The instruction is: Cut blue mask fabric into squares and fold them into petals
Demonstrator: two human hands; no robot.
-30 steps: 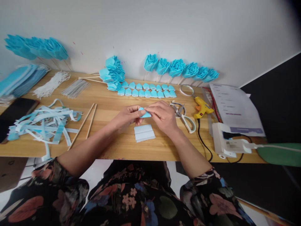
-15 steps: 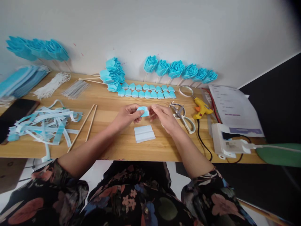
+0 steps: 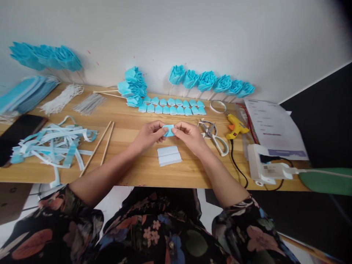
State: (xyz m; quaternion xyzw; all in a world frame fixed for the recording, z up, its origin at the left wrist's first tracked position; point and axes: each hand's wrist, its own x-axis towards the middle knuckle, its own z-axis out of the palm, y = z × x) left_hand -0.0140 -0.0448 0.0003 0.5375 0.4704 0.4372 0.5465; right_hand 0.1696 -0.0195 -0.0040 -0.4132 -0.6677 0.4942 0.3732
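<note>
Between my two hands a small folded piece of blue mask fabric (image 3: 168, 131) is held above the table. My left hand (image 3: 151, 134) pinches its left end between thumb and fingers. At the right end, the thumb and fingers of my right hand (image 3: 188, 135) are closed on it too. A pale, pleated rectangle of mask fabric (image 3: 169, 156) lies flat on the wood just below them. Farther back, two rows of folded blue petals (image 3: 172, 110) lie side by side. Scissors (image 3: 215, 137) with white handles rest right of my right hand.
Blue fabric flowers (image 3: 206, 80) on sticks lean along the wall. To the left are cut strips (image 3: 55, 141), two wooden sticks (image 3: 96, 148), a phone (image 3: 20, 135), wire pieces (image 3: 89, 103) and a mask stack (image 3: 29, 94). A yellow glue gun (image 3: 235, 126) and white power strip (image 3: 268, 167) sit right.
My right hand has moved slightly left and now grips the right end of the blue piece, which was free before. My left hand keeps its hold.
</note>
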